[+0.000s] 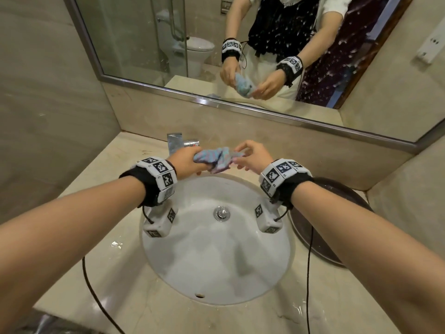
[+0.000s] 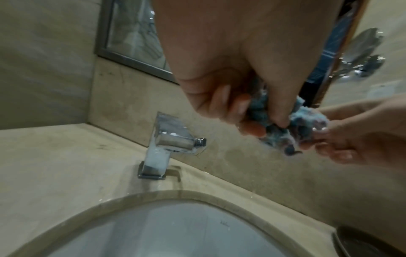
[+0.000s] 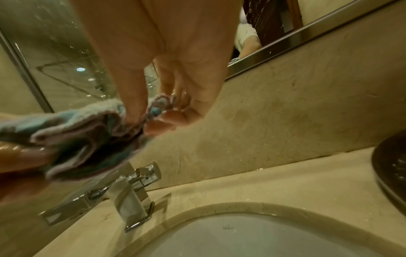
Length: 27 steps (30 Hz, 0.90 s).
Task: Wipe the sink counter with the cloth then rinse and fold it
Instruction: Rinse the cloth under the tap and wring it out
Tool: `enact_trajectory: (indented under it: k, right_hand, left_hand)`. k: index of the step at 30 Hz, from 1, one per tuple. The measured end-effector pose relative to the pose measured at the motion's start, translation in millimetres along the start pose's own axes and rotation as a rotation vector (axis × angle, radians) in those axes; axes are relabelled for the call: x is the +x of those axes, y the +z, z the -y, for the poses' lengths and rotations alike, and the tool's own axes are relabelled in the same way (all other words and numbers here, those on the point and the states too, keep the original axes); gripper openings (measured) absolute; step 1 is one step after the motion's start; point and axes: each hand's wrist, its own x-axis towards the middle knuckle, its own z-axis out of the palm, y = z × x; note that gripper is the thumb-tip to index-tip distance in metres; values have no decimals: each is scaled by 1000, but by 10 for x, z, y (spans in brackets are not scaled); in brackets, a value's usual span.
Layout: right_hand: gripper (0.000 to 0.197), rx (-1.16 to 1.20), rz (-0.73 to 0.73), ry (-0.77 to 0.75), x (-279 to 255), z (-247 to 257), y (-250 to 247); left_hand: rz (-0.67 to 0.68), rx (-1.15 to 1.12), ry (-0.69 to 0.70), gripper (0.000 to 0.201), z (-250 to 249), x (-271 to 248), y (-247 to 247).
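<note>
A crumpled blue and pink cloth [image 1: 216, 158] hangs in the air above the back rim of the white sink [image 1: 216, 256], just in front of the chrome faucet [image 1: 179, 144]. My left hand [image 1: 186, 161] grips its left end, fingers curled round the bunched cloth [image 2: 274, 121]. My right hand [image 1: 250, 155] pinches the cloth's right corner [image 3: 157, 107] between thumb and fingertips. The rest of the cloth [image 3: 77, 137] sags between both hands. No water shows at the faucet [image 3: 131, 196].
The beige stone counter [image 1: 115, 213] surrounds the sink, with wet patches at its front. A dark round basin [image 1: 310, 225] sits on the counter at the right. A mirror [image 1: 240, 44] spans the back wall above a stone splashback. Walls close in left and right.
</note>
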Motion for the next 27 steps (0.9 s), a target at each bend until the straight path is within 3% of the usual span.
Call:
enact_trajectory:
  k: [6, 11, 15, 18, 21, 27]
  right_hand:
    - [29, 120, -22, -99, -8, 41, 82]
    - [32, 217, 73, -179, -22, 340, 352]
    - [36, 177, 120, -254, -59, 646, 724]
    - [38, 181, 110, -262, -87, 804, 973]
    - [40, 124, 152, -261, -96, 1013, 1145]
    - [32, -90, 83, -287, 74, 1308, 1484]
  left_hand:
    - [-30, -180, -77, 20, 140, -218, 26]
    - [-266, -184, -111, 44, 278, -458, 20]
    - [-388, -119, -86, 29, 479, -694, -54]
    - [-291, -309, -101, 26, 551, -871, -135]
    - [-265, -253, -117, 18, 746, -958, -251]
    - [-232, -124, -240, 41, 1391, -997, -665]
